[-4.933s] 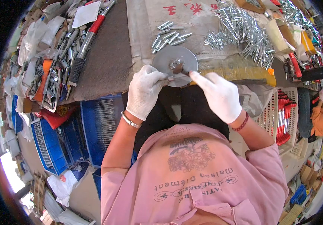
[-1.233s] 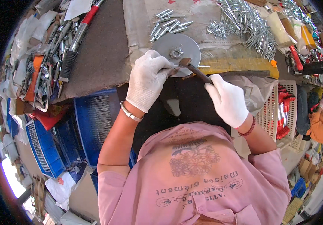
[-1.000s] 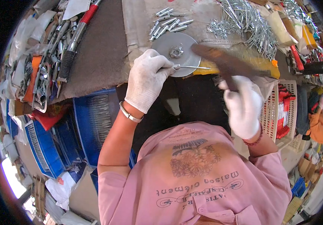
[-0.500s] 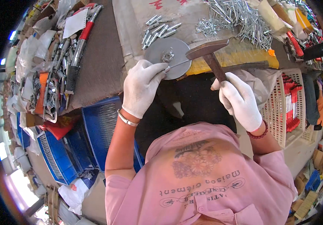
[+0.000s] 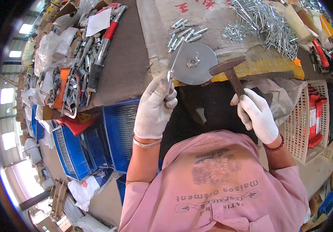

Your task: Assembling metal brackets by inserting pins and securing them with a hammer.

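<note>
My left hand (image 5: pixel 154 110), in a white glove, grips a short shiny metal sleeve (image 5: pixel 170 75) from which a thin metal rod (image 5: pixel 177 57) points up. The rod's tip reaches the left side of a round grey metal disc (image 5: pixel 206 70) at the bench's near edge. A small cluster of metal parts (image 5: pixel 193 61) sits at the disc's middle. My gloved right hand (image 5: pixel 257 116) is closed round the wooden handle of a hammer (image 5: pixel 234 80). The hammer's head hangs by the disc's right rim. Beyond the disc lie several short metal tubes (image 5: pixel 185 37).
A heap of thin metal pins (image 5: pixel 267 25) spreads over the cloth-covered bench (image 5: pixel 160 23) at the far right. Tools and metal parts (image 5: pixel 79 73) crowd the left. Below are blue bins (image 5: pixel 67 154) at left and a cream crate (image 5: pixel 296 125) with red-ended parts at right.
My left hand has turned the rod from nearly level, pointing right over the disc, to steeply upward, away from the hammer head. The hammer stays in my right hand. The whole view has shifted.
</note>
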The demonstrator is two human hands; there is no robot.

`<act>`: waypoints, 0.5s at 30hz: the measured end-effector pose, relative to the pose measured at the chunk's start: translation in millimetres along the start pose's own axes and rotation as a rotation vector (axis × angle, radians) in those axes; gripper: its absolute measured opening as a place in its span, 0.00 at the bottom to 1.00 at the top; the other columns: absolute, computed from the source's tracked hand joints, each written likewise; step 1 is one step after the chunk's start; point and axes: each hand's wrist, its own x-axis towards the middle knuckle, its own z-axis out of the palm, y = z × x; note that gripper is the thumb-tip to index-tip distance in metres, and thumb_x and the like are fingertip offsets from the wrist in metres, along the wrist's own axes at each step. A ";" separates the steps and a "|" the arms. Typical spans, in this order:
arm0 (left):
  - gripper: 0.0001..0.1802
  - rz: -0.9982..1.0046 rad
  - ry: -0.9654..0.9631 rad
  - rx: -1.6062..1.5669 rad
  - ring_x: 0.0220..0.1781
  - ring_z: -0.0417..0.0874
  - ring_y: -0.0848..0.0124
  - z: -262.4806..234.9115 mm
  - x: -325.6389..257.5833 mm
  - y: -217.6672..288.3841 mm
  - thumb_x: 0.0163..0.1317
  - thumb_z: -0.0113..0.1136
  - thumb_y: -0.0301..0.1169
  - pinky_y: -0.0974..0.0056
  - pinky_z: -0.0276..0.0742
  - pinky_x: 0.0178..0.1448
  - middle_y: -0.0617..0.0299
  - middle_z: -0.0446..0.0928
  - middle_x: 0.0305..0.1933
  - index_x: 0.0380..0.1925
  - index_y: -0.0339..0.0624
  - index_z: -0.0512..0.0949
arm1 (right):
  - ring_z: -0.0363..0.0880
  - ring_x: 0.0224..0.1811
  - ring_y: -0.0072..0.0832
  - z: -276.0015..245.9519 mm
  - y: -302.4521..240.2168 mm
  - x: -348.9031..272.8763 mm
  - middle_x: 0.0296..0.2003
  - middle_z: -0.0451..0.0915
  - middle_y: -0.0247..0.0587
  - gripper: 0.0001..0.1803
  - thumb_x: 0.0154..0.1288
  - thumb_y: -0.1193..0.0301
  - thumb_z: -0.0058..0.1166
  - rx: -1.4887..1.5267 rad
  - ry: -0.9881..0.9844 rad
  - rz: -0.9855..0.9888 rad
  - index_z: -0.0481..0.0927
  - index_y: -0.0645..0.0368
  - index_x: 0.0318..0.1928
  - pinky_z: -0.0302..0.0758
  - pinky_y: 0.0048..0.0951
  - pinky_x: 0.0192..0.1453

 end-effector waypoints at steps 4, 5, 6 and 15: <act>0.21 0.002 -0.057 -0.063 0.37 0.67 0.77 -10.1 -0.3 1.8 0.79 0.64 0.38 0.72 0.67 0.40 0.68 0.71 0.39 0.65 0.39 0.78 | 0.59 0.16 0.11 3.6 0.4 0.6 0.19 0.67 0.22 0.16 0.87 0.62 0.45 0.019 0.014 -0.008 0.80 0.59 0.45 0.57 0.20 0.20; 0.21 0.005 -0.057 -0.060 0.37 0.67 0.77 -10.5 0.1 2.1 0.79 0.64 0.38 0.72 0.67 0.40 0.68 0.71 0.39 0.65 0.39 0.78 | 0.59 0.16 0.11 3.6 0.8 0.9 0.19 0.67 0.22 0.16 0.87 0.62 0.45 0.019 0.010 0.003 0.80 0.59 0.45 0.57 0.20 0.20; 0.18 -0.010 -0.042 -0.073 0.36 0.65 0.78 -9.9 0.8 2.2 0.78 0.64 0.38 0.74 0.64 0.38 0.70 0.71 0.39 0.61 0.41 0.80 | 0.59 0.16 0.11 3.6 1.0 1.1 0.19 0.67 0.22 0.16 0.86 0.62 0.45 0.018 0.007 0.015 0.80 0.59 0.46 0.57 0.20 0.20; 0.14 -0.062 -0.025 -0.159 0.35 0.64 0.79 -8.9 6.3 2.4 0.78 0.64 0.37 0.74 0.62 0.37 0.72 0.72 0.39 0.56 0.45 0.81 | 0.59 0.16 0.11 4.0 -4.5 0.8 0.19 0.66 0.21 0.12 0.84 0.65 0.47 0.001 0.004 0.058 0.81 0.59 0.48 0.56 0.20 0.21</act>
